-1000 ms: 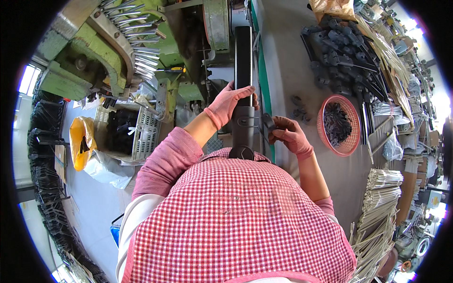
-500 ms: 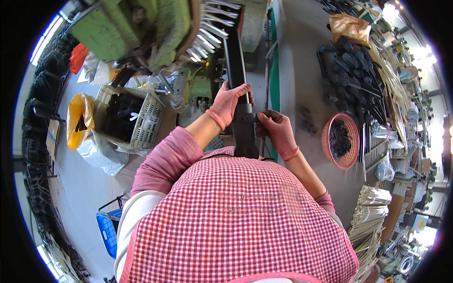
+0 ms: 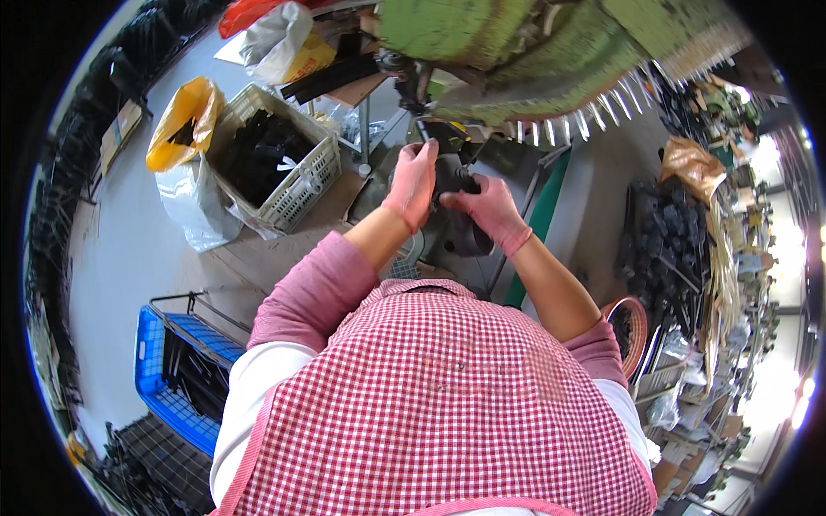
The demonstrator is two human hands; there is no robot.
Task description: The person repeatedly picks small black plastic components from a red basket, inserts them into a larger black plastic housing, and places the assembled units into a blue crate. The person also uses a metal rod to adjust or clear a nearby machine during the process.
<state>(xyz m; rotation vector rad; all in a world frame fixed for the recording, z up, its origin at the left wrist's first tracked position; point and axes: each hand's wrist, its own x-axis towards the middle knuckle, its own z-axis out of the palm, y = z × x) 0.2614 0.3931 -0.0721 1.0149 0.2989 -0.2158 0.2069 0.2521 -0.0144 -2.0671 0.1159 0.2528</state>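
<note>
Both of my hands wear pink gloves and meet in front of me below a green machine [image 3: 490, 43]. A dark part [image 3: 454, 179] sits between them, its kind not clear from here. My left hand [image 3: 413, 185] is closed at its left side, with the fingertips up near the machine's metal tip. My right hand [image 3: 492, 211] closes on its right side, thumb and fingers bent round it. Just below the hands shows a black, rounded handle-like piece [image 3: 471, 239]; whether it joins the part I cannot tell. My fingers hide much of the part.
Left of the machine stands a pale plastic crate [image 3: 297, 189] of black pieces, beside a yellow bag [image 3: 185, 129]. A blue basket [image 3: 159, 378] is at lower left. On the right lie a heap of black parts [image 3: 667, 236] and a red basket [image 3: 635, 344]. Silver prongs [image 3: 585, 125] line the machine.
My view has turned, so the machine now reaches over to the right. The long black piece with its metal rod, held upright before, no longer shows at full length. Both hands are closer to the machine.
</note>
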